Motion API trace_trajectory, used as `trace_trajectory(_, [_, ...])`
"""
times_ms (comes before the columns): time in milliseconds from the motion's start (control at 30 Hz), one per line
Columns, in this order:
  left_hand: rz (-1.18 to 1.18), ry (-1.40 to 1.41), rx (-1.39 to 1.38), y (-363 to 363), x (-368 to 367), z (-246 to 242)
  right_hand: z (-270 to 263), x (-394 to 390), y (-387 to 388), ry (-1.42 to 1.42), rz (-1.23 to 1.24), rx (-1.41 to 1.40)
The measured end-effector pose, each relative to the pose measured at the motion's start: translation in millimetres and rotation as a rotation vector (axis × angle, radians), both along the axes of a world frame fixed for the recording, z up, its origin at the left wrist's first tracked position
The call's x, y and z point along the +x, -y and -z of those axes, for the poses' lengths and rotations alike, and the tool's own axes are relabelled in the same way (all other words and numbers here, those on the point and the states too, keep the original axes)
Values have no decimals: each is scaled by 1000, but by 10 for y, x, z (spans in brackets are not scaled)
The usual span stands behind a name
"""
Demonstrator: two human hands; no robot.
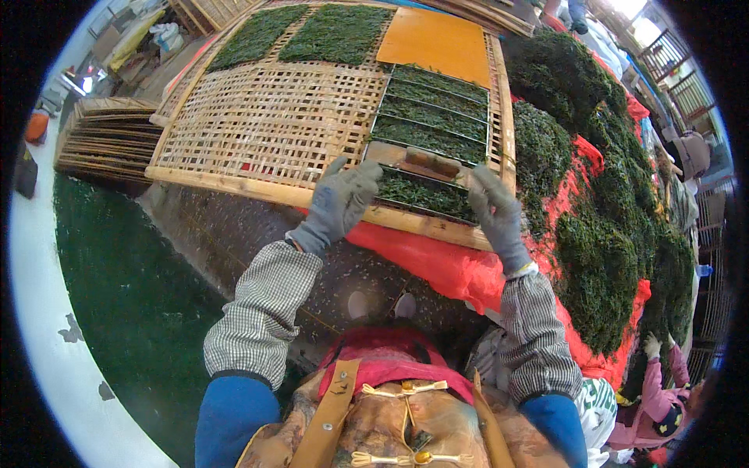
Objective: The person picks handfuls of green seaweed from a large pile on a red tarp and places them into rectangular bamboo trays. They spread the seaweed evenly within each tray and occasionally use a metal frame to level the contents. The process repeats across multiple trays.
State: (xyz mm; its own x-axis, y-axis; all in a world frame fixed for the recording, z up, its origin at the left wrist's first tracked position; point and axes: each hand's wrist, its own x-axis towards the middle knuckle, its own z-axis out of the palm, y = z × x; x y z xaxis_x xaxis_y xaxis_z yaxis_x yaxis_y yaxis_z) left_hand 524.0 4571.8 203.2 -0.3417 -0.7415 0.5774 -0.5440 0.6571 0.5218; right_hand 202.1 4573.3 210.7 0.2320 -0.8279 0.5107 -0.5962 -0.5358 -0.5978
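My left hand (pixel 345 202), in a grey work glove, is at the left front corner of a thin metal frame with crossbars (pixel 433 93). At its right front side is my right hand (pixel 497 210), gloved alike. The fingers of both are bent near the frame's edges; whether they grip it cannot be told. A layer of dark green leafy plant matter (pixel 421 193) fills the frame. Across it lies a wooden board with a block handle (pixel 433 162), its ends close to my fingertips. Everything rests on a woven bamboo rack (pixel 263 117) with wooden edges.
Two green slabs (pixel 333 34) and an orange board (pixel 436 44) lie on the rack's far side. To the right, green heaps (pixel 597 281) cover red sheeting (pixel 439 266). Stacked racks (pixel 108 140) stand left. A co-worker in pink (pixel 655 386) reaches into the heap.
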Motion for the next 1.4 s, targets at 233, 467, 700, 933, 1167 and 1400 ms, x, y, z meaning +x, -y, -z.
trace_trajectory(233, [-284, -368, 729, 119, 285, 98, -147, 499, 504, -470, 88, 197])
trace_trajectory(467, [-377, -112, 1151, 357, 433, -33, -203, 347, 209, -343, -7, 212])
trace_trajectory(700, [-175, 601, 834, 650, 87, -29, 139, 506, 140, -467, 25, 306])
trace_trajectory(933, [-165, 652, 942, 735, 24, -72, 287, 484, 136, -521, 48, 266])
trace_trajectory(1167, [-170, 655, 893, 725, 60, -166, 230, 486, 152, -472, 28, 239])
trace_trajectory(1400, [-387, 222, 363, 872, 79, 34, 251, 460, 150, -414, 11, 297])
